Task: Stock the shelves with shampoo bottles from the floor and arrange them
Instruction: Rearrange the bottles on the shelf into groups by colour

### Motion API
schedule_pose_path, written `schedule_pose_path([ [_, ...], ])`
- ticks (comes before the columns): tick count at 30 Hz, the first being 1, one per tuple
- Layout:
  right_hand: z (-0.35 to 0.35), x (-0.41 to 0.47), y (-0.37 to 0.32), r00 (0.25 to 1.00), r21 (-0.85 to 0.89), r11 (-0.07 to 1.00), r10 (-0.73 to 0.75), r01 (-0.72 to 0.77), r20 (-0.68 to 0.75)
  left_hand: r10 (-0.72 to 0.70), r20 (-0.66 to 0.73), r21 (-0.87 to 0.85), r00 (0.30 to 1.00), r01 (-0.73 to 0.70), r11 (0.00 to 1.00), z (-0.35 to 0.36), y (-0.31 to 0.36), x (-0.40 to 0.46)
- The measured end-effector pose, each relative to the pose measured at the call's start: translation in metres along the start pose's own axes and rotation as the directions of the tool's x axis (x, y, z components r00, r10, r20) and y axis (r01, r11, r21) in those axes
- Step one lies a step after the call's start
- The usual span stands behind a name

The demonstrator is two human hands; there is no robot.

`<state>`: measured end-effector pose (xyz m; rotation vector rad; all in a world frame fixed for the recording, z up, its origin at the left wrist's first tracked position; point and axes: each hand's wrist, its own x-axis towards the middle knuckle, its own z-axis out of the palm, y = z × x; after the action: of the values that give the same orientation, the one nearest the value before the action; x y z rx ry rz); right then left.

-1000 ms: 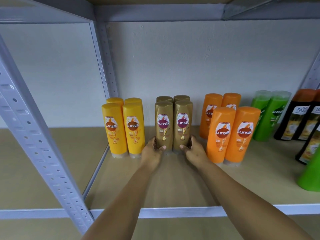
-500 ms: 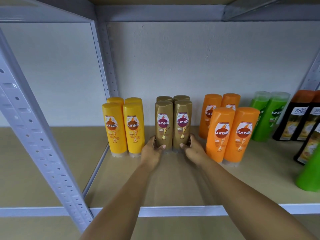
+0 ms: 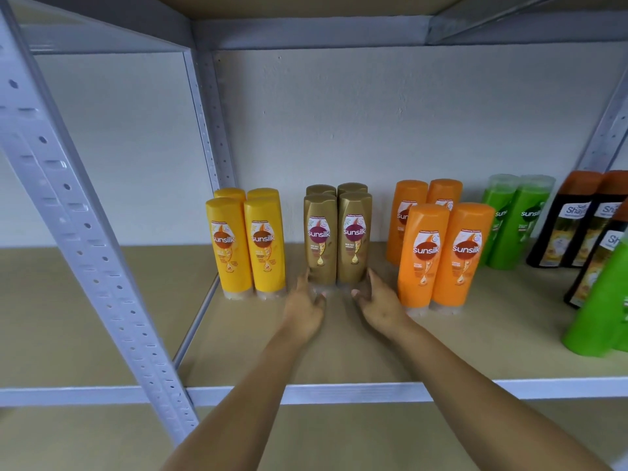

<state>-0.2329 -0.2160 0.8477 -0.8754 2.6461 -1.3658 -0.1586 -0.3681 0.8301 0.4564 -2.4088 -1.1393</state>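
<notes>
Both hands have eased back from the gold bottles (image 3: 336, 237) compared with half a second ago: the left hand (image 3: 303, 309) and right hand (image 3: 382, 305) now sit slightly nearer the shelf's front edge, and the thumbs no longer wrap the bottle bases. Fingers of each hand are loosely extended along the outer flanks of the front pair, at most touching the lower sides; no grip is evident. The fingertips are blurred, so exact contact cannot be confirmed.

Status of stocking: the gold bottles stand upright in a two-by-two block at 12 o'clock from the hands, on the shelf board (image 3: 339, 351). Yellow bottles (image 3: 246, 243) form a matching block at 10 o'clock. Orange bottles (image 3: 441, 253) stand at 2 o'clock, their front pair set further forward than the other blocks. Green bottles (image 3: 513, 220) and dark bottles (image 3: 574, 220) occupy 3 o'clock.

Remaining work, as judged: one green bottle at the right edge (image 3: 598, 307) leans, and the dark group looks unaligned. The floor is out of view, so remaining stock cannot be assessed.
</notes>
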Motion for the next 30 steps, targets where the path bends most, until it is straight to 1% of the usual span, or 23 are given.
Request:
schedule_pose_path([
  [2,-0.001,-0.012,0.0,0.999,-0.101,0.995,-0.019,0.022,0.03,0.027,0.021,0.093,0.999,-0.029,0.995,0.0,-0.003,-0.012],
  [4,-0.005,-0.025,0.001,0.997,-0.251,0.968,-0.007,0.025,0.072,0.074,0.039,0.253,0.997,-0.081,0.964,-0.001,-0.002,-0.024],
  [7,-0.013,-0.049,0.0,0.992,-0.387,0.917,-0.05,0.093,0.119,0.094,0.097,0.472,0.991,-0.129,0.872,-0.006,0.005,-0.042],
  [9,-0.02,-0.067,0.0,0.987,-0.485,0.866,-0.057,0.124,0.152,0.086,0.128,0.564,0.988,-0.144,0.813,-0.008,0.013,-0.055],
  [11,-0.028,-0.084,0.002,0.987,-0.566,0.815,-0.042,0.125,0.158,0.078,0.151,0.622,0.985,-0.156,0.767,-0.007,0.022,-0.069],
  [16,-0.054,-0.114,0.011,0.99,-0.632,0.766,-0.033,0.115,0.14,0.086,0.192,0.645,0.978,-0.192,0.74,0.011,0.05,-0.098],
  [19,-0.075,-0.127,0.024,0.991,-0.633,0.768,-0.015,0.098,0.135,0.108,0.201,0.628,0.974,-0.213,0.748,0.029,0.073,-0.111],
  [25,-0.139,-0.153,0.054,0.993,-0.637,0.763,-0.061,0.108,0.097,0.127,0.187,0.6,0.974,-0.216,0.77,0.077,0.128,-0.133],
  [30,-0.199,-0.17,0.085,0.997,-0.628,0.775,-0.055,0.077,0.054,0.186,0.163,0.579,0.969,-0.246,0.777,0.123,0.172,-0.14],
])
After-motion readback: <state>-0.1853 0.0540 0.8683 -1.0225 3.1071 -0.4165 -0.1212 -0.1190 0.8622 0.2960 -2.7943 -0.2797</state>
